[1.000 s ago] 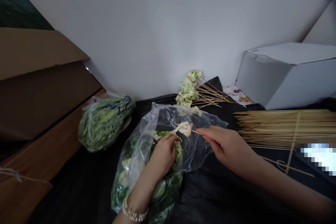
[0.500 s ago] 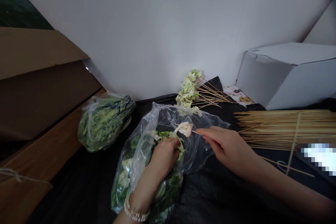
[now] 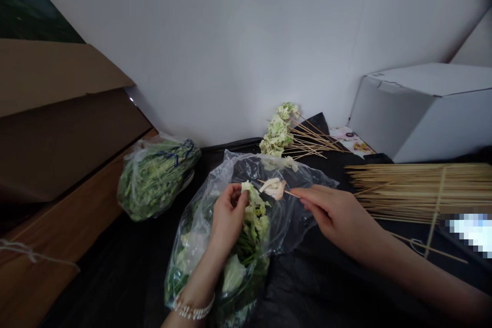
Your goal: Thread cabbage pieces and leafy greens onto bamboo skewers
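My left hand is raised out of an open clear plastic bag of green leaves and pinches a pale green leaf that hangs from its fingers. My right hand pinches a thin bamboo skewer whose tip carries a small pale piece of vegetable. The leaf hangs just left of the skewer's tip, above the bag's mouth. A bead bracelet is on my left wrist.
A second, tied bag of greens lies at the left by a brown cardboard box. Finished leaf skewers are piled by the wall. A bundle of bare skewers lies at the right before a white box. Black sheeting covers the table.
My left hand has lifted out of the bag and brought up a pale leaf towards the skewer tip. My right hand with the skewer has hardly moved.
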Motion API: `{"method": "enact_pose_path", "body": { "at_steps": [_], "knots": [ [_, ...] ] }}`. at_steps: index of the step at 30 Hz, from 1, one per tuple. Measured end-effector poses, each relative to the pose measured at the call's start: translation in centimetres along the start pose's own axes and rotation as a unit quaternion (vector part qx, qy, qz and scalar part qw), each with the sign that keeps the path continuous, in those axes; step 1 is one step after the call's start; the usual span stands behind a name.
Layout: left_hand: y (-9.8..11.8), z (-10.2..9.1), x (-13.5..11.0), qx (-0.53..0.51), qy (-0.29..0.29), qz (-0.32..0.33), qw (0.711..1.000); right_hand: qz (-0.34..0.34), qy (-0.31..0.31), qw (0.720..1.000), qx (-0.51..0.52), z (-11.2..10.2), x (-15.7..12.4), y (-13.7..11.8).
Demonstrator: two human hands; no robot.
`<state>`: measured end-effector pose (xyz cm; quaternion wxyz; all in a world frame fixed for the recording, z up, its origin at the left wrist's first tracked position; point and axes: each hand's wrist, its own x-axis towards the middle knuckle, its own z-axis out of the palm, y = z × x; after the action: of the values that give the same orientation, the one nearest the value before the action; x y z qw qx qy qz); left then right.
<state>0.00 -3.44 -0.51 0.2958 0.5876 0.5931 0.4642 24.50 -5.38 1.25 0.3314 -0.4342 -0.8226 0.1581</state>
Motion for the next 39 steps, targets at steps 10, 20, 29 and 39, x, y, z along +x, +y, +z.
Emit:
{"method": "enact_pose_path", "body": {
  "at_steps": [10,20,29,39],
  "knots": [
    [0.2,0.2,0.1,-0.147,0.049,-0.054,0.986,-0.009,-0.051,0.999,-0.004,1.0,-0.2,-0.3],
    [0.7,0.2,-0.2,-0.177,0.025,-0.063,0.982,0.008,-0.057,0.998,-0.025,2.1,-0.5,-0.1],
    [0.7,0.4,-0.3,-0.17,0.022,-0.052,0.984,0.009,-0.05,0.999,-0.007,1.9,-0.4,0.0],
    [0.5,0.4,-0.4,-0.112,0.026,-0.039,0.993,0.003,-0.051,0.999,-0.004,1.8,-0.5,-0.2]
  ]
}}
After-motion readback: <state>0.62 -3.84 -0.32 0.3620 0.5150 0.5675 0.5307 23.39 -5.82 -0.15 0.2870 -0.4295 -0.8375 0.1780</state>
